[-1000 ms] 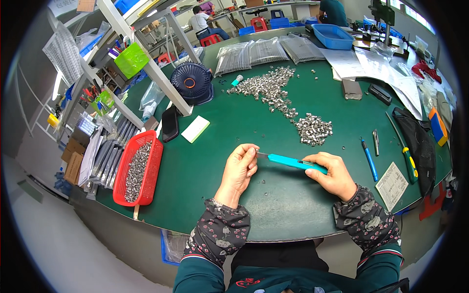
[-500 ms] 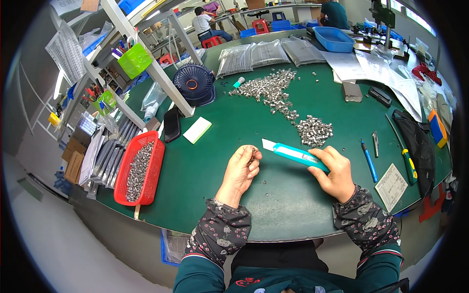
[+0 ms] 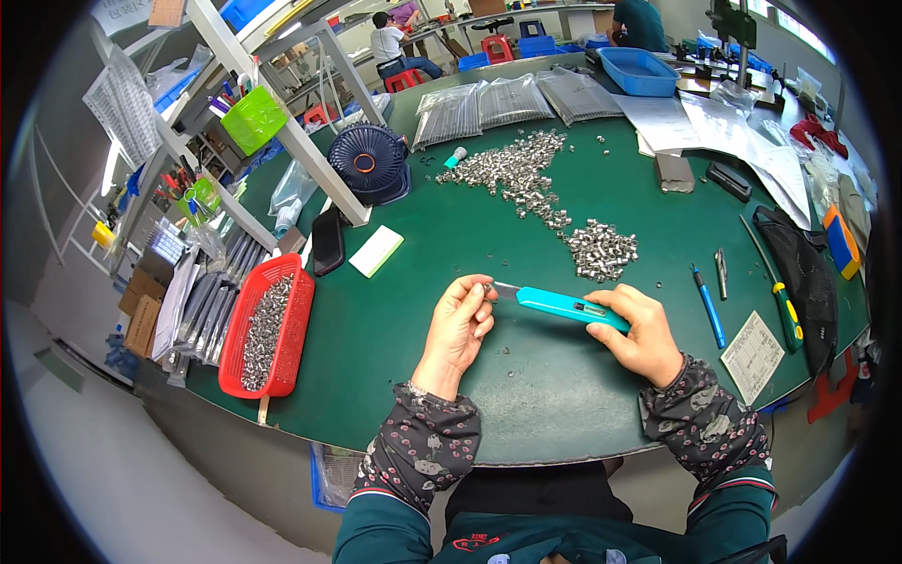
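My right hand (image 3: 643,335) is closed round a teal utility knife (image 3: 564,308), its blade out and pointing left. The blade tip meets a small metal part (image 3: 489,288) pinched between the thumb and fingers of my left hand (image 3: 457,329); most of that part is hidden by the fingers. Beyond the knife lies a small heap of short shiny metal sleeves (image 3: 602,250). A larger spread of similar sleeves (image 3: 512,169) trails off behind it. To the left, a red plastic basket (image 3: 303,320) holds many small metal pieces (image 3: 267,331).
On the green table (image 3: 423,376), a phone (image 3: 328,241), a notepad (image 3: 376,251) and a dark fan (image 3: 370,162) sit left, beside a shelf post. A blue pen (image 3: 709,308), a screwdriver (image 3: 787,315) and a black bag (image 3: 800,282) lie right. Bagged rods (image 3: 515,103) and a blue bin (image 3: 641,72) are farther back.
The knife has swung and moved left, so its blade now touches the part in my left hand. My left hand has barely shifted.
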Tool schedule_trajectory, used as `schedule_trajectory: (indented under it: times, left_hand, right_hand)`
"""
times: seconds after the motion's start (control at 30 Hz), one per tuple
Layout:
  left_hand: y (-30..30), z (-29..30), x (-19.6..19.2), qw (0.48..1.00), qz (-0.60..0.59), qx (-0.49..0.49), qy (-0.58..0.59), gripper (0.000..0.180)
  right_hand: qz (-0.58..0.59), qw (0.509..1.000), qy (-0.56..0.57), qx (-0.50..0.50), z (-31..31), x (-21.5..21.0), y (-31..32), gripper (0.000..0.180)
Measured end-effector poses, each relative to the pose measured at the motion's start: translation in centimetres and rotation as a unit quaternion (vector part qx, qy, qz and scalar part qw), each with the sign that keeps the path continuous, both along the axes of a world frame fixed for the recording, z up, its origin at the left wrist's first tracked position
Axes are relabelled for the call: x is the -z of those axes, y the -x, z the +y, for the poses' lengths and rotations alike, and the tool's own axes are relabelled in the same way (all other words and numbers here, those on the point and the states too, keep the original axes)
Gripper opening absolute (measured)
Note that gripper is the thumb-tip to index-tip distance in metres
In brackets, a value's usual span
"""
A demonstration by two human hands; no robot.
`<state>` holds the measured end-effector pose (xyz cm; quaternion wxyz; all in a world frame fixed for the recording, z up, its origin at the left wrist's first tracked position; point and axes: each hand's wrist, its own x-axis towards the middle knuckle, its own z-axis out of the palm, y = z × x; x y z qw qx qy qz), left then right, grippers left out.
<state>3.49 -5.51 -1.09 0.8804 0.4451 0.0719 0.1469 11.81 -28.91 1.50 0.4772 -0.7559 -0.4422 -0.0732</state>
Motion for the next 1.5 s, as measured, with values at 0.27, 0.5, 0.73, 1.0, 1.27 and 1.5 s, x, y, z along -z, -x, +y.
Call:
schedule_trajectory:
  times: [0.27, 0.5, 0.73, 1.0, 1.27, 1.5]
  left_hand:
    - [0.0, -0.4, -0.4, 0.999, 0.007, -0.006, -0.031, 0.016]
    - [0.1, -0.4, -0.5, 0.995, 0.052, -0.002, -0.080, 0.016]
    - [0.2, -0.3, -0.4, 0.999, 0.025, -0.002, -0.024, 0.016]
    - [-0.4, -1.0, -1.4, 0.997, 0.053, 0.028, 0.041, 0.012]
    - [-6.4, -4.9, -1.9, 0.880, 0.159, 0.018, -0.448, 0.018]
    - [-9.0, -6.6, -0.7, 0.732, 0.181, -0.063, -0.653, 0.021]
  right_hand:
    - [0.023, 0.999, 0.021, -0.015, -0.1, -0.1, -0.2, 0.026]
    - [-0.070, 0.996, 0.050, 0.022, -0.1, -0.5, 0.3, 0.030]
    - [-0.102, 0.991, -0.050, 0.072, -0.1, -0.3, -0.2, 0.032]
    - [-0.072, 0.982, -0.124, 0.122, -0.8, -0.8, -1.7, 0.028]
    - [-0.057, 0.974, -0.171, 0.138, -1.1, -0.8, -2.1, 0.028]
    - [-0.068, 0.969, -0.192, 0.136, -1.2, -1.2, -1.9, 0.028]
